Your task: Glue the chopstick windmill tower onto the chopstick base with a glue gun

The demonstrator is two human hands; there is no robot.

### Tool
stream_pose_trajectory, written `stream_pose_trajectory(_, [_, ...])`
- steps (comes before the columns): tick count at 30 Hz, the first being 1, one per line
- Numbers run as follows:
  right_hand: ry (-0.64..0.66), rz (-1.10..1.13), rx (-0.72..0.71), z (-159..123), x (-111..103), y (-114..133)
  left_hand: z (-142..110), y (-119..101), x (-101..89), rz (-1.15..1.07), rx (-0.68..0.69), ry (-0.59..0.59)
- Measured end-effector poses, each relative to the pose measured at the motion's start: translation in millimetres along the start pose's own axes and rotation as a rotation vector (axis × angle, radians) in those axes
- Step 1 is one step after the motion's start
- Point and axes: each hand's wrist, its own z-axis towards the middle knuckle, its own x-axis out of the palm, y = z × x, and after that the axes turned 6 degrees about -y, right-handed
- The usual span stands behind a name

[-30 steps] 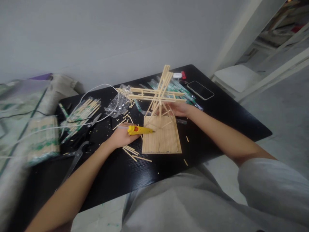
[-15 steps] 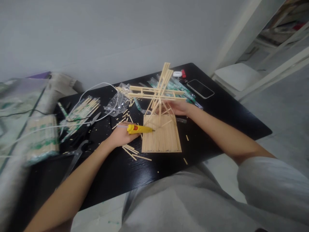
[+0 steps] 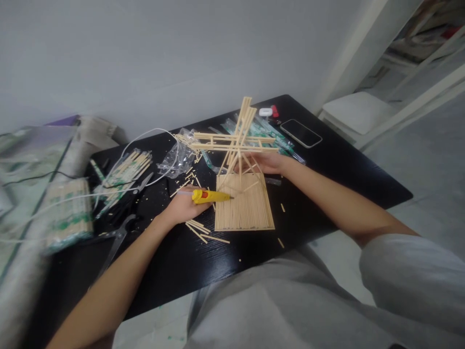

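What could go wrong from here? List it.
The yellow glue gun in the left hand has its tip over the slatted base; it might drip there. The thin stick frame by the right hand could crack if bumped. The white cord, looping over bagged sticks, might snag.

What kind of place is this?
Probably a craft corner, though I can't tell whether it's at home: there's a glue gun, a stick model and packed sticks around a black table.
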Motion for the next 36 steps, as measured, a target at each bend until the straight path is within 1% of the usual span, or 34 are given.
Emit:
stream_pose_trajectory(4, [0.009, 0.015, -0.001, -0.1, -0.5, -0.2, 0.6, -1.0, 0.2, 0.004, 0.017, -0.005])
stream_pose_trajectory(9, [0.028, 0.012, -0.009, 0.0, -2.0, -1.3, 0.6, -2.0, 1.0, 0.007, 0.004, -0.02])
stream_pose_trajectory(18, [0.006, 0.019, 0.0, 0.4, -2.7, -2.1, 0.1, 1.0, 1.8, 0.007, 0.008, -0.019])
stream_pose_trajectory(25, [0.0, 0.018, 0.008, 1.0, -4.1, -2.6, 0.3, -0.7, 1.0, 0.012, 0.008, -0.024])
stream_pose_trajectory(32, [0.015, 0.011, 0.002, 1.1, -4.3, -2.8, -0.1, -1.1, 1.7, 0.046, 0.012, -0.036])
stream_pose_trajectory(36, [0.041, 0.006, -0.019, 1.0, -2.8, -2.0, -0.2, -1.1, 1.0, 0.045, 0.012, -0.022])
